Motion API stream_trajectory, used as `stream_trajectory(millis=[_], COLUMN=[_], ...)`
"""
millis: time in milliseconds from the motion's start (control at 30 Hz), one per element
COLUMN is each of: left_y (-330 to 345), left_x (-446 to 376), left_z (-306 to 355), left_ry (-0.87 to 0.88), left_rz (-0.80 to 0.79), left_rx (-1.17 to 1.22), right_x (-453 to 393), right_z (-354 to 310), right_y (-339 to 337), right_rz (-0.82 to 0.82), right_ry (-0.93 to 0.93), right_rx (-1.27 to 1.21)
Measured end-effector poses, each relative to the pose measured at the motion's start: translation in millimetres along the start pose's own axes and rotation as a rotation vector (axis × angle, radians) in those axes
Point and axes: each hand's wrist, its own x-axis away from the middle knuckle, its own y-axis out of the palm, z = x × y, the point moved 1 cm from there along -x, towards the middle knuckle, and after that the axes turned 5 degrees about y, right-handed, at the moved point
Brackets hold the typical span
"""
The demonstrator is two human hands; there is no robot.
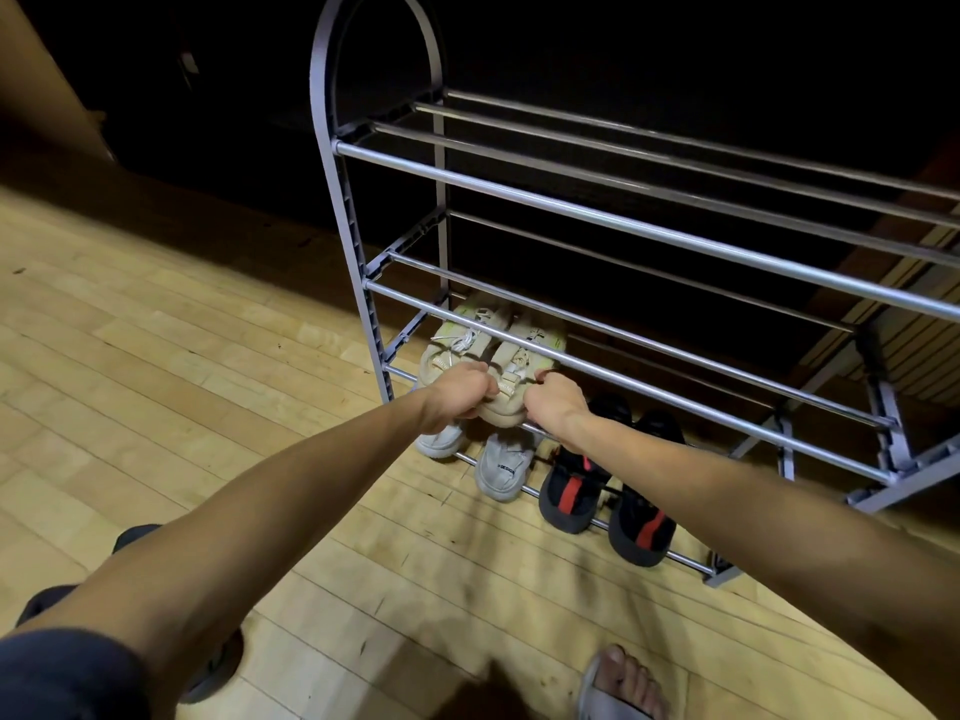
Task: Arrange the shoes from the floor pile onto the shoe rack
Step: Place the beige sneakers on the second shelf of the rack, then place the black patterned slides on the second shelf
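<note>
Both your hands are down at the second-lowest tier of the shoe rack (597, 210), each gripping the near end of one beige sandal: your left hand (457, 394) has its fingers curled round the left beige sandal (447, 350), and your right hand (556, 402) is curled round the right beige sandal (524, 356). The pair lies side by side across that tier's rails, pointing toward the back, with the near ends about at the front rail. Directly below, on the bottom tier, sit a pair of grey sneakers (501, 470) and a pair of black-and-red sandals (602, 491). The risk here is the open rails: if you let go with too little sole bridging front and back bars, a sandal may tip through the gap and drop onto the grey pair underneath. Pushing too far could slide them off the rear rail instead, where the dark hides them. Your forearms also pass close over the lower shoes, so a quick withdrawal might nudge those off their front bar. No floor pile shows in view.
</note>
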Motion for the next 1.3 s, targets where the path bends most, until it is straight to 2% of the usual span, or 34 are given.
stream_trajectory(millis=[267, 433, 533, 767, 967, 1200, 1300], left_y=[-6, -25, -42, -94, -152, -206, -223], left_x=[-4, 5, 25, 104, 192, 282, 313], left_z=[3, 2, -2, -16, -58, -116, -146], left_ry=[0.008, 0.096, 0.145, 0.249, 0.228, 0.216, 0.214], left_rz=[0.032, 0.083, 0.119, 0.259, 0.405, 0.697, 0.813], left_rx=[-0.138, -0.094, -0.036, -0.067, -0.055, 0.173, 0.245], right_x=[-9, -6, 6, 41, 82, 146, 164], right_z=[-4, 6, 7, -10, -49, -100, -110], right_y=[-12, -23, -29, -23, 13, 81, 111], right_rz=[-0.099, -0.145, -0.187, -0.245, -0.275, -0.377, -0.407], right_ry=[0.005, -0.021, -0.058, -0.212, -0.41, -0.699, -0.728], right_rx=[0.078, 0.047, 0.033, 0.0, 0.04, 0.17, 0.129])
